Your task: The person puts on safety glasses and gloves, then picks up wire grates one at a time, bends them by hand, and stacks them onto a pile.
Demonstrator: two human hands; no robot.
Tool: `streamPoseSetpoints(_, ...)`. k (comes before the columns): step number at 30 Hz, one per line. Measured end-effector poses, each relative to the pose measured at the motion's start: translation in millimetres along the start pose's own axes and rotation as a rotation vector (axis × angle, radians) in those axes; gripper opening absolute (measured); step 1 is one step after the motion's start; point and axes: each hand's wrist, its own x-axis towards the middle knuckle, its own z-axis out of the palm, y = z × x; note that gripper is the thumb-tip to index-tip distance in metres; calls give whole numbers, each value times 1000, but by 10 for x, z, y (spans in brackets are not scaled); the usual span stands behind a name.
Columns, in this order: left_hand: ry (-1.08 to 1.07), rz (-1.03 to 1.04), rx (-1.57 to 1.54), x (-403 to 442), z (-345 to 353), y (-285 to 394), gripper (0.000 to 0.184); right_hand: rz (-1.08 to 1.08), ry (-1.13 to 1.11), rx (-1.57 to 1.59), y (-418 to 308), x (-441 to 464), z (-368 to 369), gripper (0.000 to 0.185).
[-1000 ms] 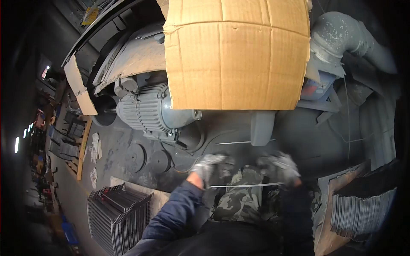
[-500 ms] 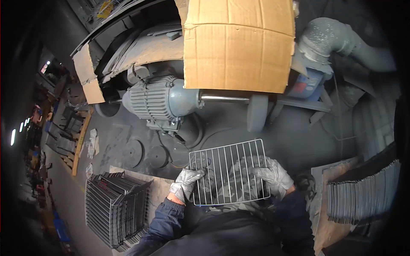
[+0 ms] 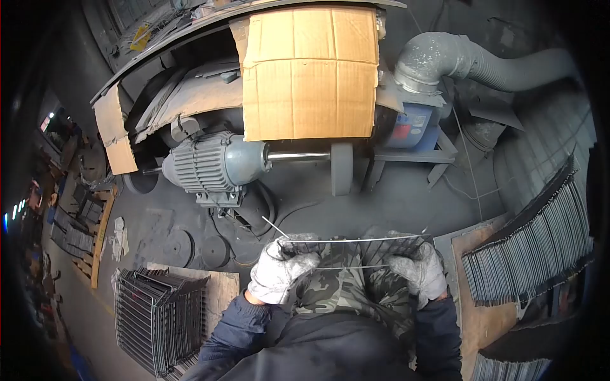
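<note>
A wire rack (image 3: 356, 240) is held in front of my lap, tilted so that it shows nearly edge-on. My left hand (image 3: 283, 272), in a pale work glove, is closed round its left side. Gloved too, my right hand (image 3: 419, 270) grips its right side. Beyond the rack, a motor (image 3: 203, 165) has a shiny shaft running right to a grey wheel (image 3: 342, 169). A cardboard sheet (image 3: 310, 76) hangs above the shaft.
Stacked wire racks stand at the lower left (image 3: 159, 317) and on the right (image 3: 527, 241). Round discs (image 3: 216, 251) lie on the floor below the motor. A ribbed duct (image 3: 495, 66) runs along the upper right, above a blue box (image 3: 413, 127).
The rack has turned from facing the camera to nearly edge-on, still between both hands. The view has shifted, showing more of the right-hand stacks.
</note>
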Motion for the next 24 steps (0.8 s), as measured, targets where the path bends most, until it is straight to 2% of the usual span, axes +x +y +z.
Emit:
streamPoseSetpoints(3, -17, 97, 21, 8, -6, -66, 44, -163, 75, 167, -11, -69, 151, 46)
streamPoseSetpoints(6, -9, 135, 36, 8, 10, -90, 44, -145, 64, 403, 107, -37, 136, 43)
streamPoseSetpoints(9, -18, 154, 69, 26, -13, -134, 43, -175, 121, 253, 82, -55, 180, 39)
streamPoseSetpoints(12, -24, 176, 80, 31, -22, -166, 45, -173, 140, 402, 148, -43, 204, 36)
streamPoseSetpoints(18, -25, 238, 256, 67, 22, -129, 48, -135, 120, 411, 128, -67, 120, 34)
streamPoseSetpoints(20, -25, 270, 296, 70, 26, -129, 48, -188, 89, 441, 213, -20, 73, 33)
streamPoseSetpoints(24, 73, 366, 402, 88, 105, -113, 42, -212, 120, 461, 231, -37, 8, 30)
